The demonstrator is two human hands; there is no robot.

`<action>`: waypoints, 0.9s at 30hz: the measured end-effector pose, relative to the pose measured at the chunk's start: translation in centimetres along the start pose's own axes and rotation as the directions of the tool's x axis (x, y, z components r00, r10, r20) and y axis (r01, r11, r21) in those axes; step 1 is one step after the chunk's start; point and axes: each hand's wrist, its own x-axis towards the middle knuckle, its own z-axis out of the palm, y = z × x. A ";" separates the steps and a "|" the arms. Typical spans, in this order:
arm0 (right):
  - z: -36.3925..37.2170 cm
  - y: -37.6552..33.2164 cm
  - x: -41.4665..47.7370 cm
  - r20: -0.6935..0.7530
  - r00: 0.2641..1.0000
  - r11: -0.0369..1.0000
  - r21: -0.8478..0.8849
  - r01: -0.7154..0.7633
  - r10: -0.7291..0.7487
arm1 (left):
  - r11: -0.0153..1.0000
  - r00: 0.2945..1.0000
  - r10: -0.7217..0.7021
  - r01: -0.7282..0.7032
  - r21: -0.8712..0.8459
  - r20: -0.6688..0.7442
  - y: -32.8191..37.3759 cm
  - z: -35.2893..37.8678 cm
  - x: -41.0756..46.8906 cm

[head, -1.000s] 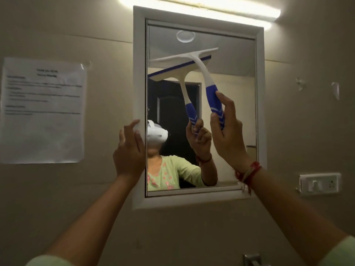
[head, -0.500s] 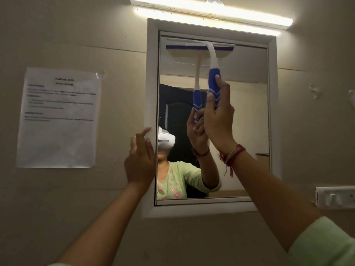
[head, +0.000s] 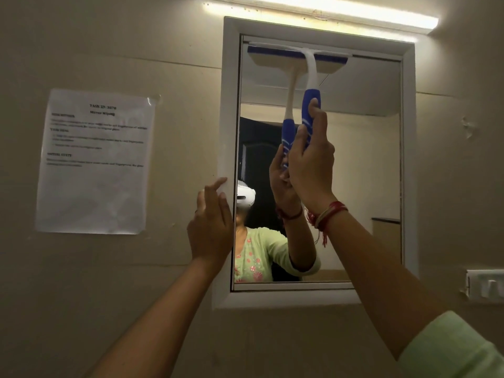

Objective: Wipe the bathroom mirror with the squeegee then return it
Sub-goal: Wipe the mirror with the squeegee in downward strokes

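The white-framed mirror (head: 406,159) hangs on the beige wall. A white and blue squeegee (head: 311,77) has its blade flat against the glass along the mirror's top edge, toward the left. My right hand (head: 311,162) grips its blue handle from below, thumb up along the grip. My left hand (head: 211,227) rests with straight fingers against the frame's left side, about mid-height. The glass reflects the squeegee, my hand and a person in a light green top.
A printed paper sheet (head: 95,162) is taped to the wall left of the mirror. A tube light (head: 327,9) glows above the frame. A switch plate (head: 485,286) sits on the wall at the lower right.
The squeegee went from tilted below the top to level, blade against the mirror's top edge. My right hand rose with it. My left hand stayed on the frame.
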 end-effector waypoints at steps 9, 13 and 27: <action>0.4 -0.9 -0.7 -0.003 1.000 0.999 -0.033 -0.005 0.005 | 1.000 1.000 0.000 0.000 0.018 0.000 0.1 -0.1 0.0; -0.1 -1.4 -1.4 0.017 1.000 0.999 -0.041 0.005 -0.004 | 1.000 1.000 -0.008 0.008 0.030 -0.007 0.2 -0.2 0.0; -0.3 -1.0 -0.4 0.009 0.997 0.983 -0.165 0.082 -0.082 | 1.000 1.000 0.002 -0.002 0.005 0.014 0.0 -0.1 -0.1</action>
